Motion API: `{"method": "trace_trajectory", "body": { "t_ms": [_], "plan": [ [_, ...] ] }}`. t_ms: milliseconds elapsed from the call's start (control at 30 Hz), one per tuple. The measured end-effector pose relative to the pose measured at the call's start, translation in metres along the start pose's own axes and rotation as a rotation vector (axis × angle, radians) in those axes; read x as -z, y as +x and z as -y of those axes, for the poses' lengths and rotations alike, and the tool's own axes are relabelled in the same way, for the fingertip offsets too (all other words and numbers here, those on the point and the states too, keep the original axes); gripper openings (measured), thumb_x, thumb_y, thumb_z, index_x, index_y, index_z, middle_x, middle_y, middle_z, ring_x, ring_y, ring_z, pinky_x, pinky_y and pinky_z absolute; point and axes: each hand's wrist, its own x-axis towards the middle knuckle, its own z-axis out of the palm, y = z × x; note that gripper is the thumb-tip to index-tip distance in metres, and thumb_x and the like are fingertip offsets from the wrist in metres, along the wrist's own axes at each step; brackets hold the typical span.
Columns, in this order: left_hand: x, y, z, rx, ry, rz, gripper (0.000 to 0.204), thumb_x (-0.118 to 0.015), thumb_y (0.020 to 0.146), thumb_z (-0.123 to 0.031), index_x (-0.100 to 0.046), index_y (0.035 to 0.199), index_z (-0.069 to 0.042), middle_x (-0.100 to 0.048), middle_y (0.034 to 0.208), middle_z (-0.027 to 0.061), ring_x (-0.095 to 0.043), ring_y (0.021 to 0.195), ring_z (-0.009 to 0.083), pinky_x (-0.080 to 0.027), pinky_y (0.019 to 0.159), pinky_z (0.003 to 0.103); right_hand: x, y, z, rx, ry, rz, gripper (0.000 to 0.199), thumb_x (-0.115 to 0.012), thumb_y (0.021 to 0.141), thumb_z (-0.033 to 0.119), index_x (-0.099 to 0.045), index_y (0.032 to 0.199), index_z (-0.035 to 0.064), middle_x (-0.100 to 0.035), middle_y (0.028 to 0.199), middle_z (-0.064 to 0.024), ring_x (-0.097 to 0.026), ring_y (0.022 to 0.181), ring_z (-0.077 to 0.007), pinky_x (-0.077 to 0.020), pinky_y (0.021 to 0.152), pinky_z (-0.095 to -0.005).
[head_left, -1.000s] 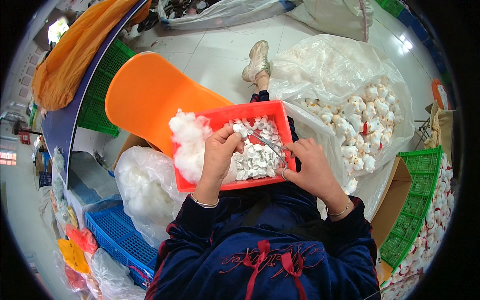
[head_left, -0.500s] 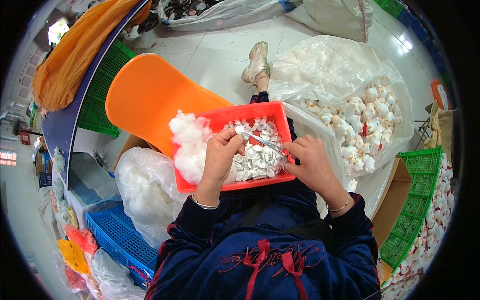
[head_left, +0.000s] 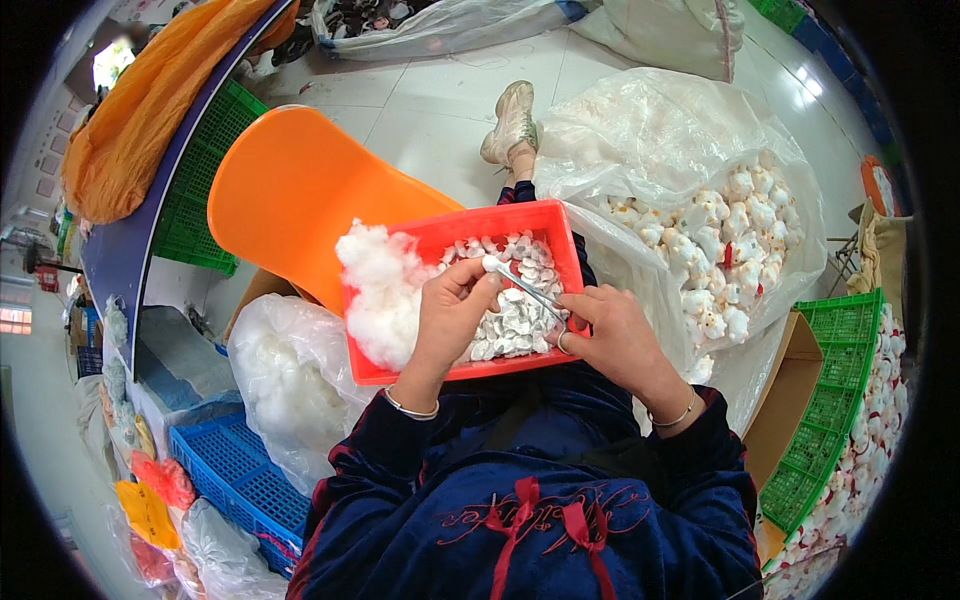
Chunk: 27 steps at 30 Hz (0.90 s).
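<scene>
Chair (head_left: pixel 290 195) and stuffing (head_left: pixel 375 290) beside tray (head_left: pixel 455 228)

tray (head_left: pixel 560 222) on lap | chair (head_left: pixel 290 200) left | sack (head_left: pixel 680 130) right

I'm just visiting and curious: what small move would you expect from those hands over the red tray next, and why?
Probably pushing the thin metal tool further into the small white piece pinched by the left hand; the right hand already aims its tip there, with loose stuffing lying ready in the red tray.

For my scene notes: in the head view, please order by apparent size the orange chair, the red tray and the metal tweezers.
1. orange chair
2. red tray, closer to the camera, so the true difference is unsure
3. metal tweezers, held in the right hand
</scene>
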Motion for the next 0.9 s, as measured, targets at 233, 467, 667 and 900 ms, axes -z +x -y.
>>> {"method": "trace_trajectory", "body": {
  "t_ms": [233, 467, 667, 900],
  "plan": [
    [0.016, 0.011, -0.002, 0.104, 0.007, -0.012, 0.018, -0.065, 0.1, -0.012, -0.07, 0.109, 0.003, -0.07, 0.083, 0.0062, -0.062, 0.063, 0.0076, -0.052, 0.059, 0.022, 0.008, -0.001, -0.002, 0.035, -0.131, 0.01, 0.043, -0.081, 0.077, 0.027, -0.071, 0.115, 0.009, -0.066, 0.097, -0.0083, -0.059, 0.097, -0.0308, -0.0429, 0.085, -0.0437],
    [0.02, 0.009, -0.001, 0.126, -0.116, 0.004, 0.013, -0.063, 0.101, -0.009, -0.068, 0.108, 0.001, -0.07, 0.083, 0.0075, -0.063, 0.063, 0.0102, -0.054, 0.06, 0.023, 0.02, -0.001, -0.003, 0.056, -0.067, -0.013, 0.051, -0.082, 0.074, 0.027, -0.069, 0.119, 0.0078, -0.062, 0.101, -0.0102, -0.056, 0.103, -0.031, -0.0436, 0.089, -0.0428],
    [0.019, 0.007, -0.002, 0.056, -0.031, 0.028, 0.016, -0.064, 0.101, -0.01, -0.069, 0.111, 0.002, -0.071, 0.086, 0.0068, -0.064, 0.068, 0.0095, -0.054, 0.063, 0.022, 0.017, 0.004, -0.006, 0.091, -0.096, -0.002, 0.049, -0.082, 0.074, 0.026, -0.07, 0.118, 0.0085, -0.065, 0.105, -0.0094, -0.056, 0.104, -0.0302, -0.043, 0.09, -0.0425],
    [0.017, 0.004, -0.004, 0.014, 0.019, 0.012, 0.017, -0.065, 0.1, -0.009, -0.07, 0.112, 0.003, -0.071, 0.088, 0.0065, -0.064, 0.07, 0.0088, -0.054, 0.066, 0.022, 0.023, 0.003, -0.004, 0.031, -0.15, 0.067, 0.039, -0.079, 0.078, 0.025, -0.073, 0.113, 0.0096, -0.067, 0.094, -0.0069, -0.06, 0.096, -0.0281, -0.0415, 0.085, -0.0422]
  ]
}}
